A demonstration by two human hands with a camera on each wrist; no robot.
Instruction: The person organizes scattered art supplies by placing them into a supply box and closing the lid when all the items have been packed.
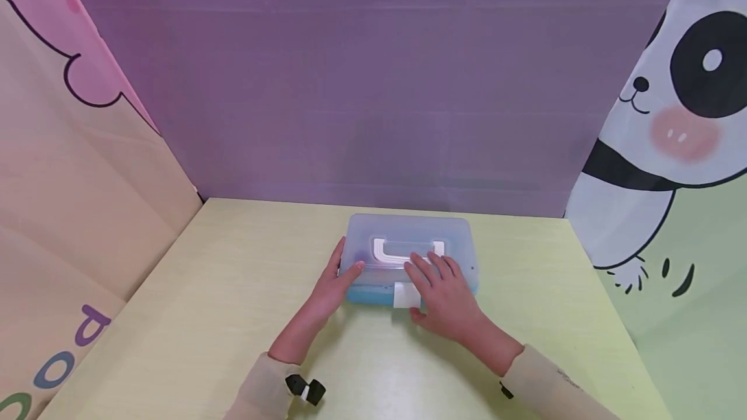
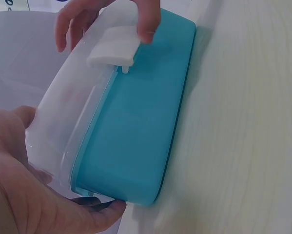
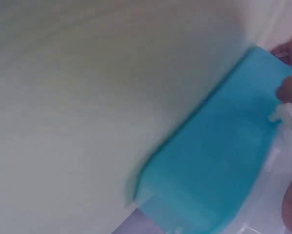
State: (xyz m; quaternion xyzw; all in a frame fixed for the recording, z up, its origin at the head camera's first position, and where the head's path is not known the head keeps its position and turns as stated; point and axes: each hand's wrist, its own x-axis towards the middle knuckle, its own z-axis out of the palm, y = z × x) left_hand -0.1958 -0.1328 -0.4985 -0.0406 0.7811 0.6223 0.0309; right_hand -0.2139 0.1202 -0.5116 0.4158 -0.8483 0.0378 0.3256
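A plastic storage box with a clear lid and a blue base stands on the table. Its white carry handle lies on the lid. My left hand holds the box's left end, thumb by the lid's front corner. At the front, the white latch sticks out from the base. My right hand is over the front of the lid with its fingers spread, and its thumb touches the latch's edge. The right wrist view is blurred; there the blue base fills the middle.
The pale wooden table extends around the box. Behind it rises a purple backdrop. Printed cloths flank the table: a pink-and-beige one on the left and a panda one on the right.
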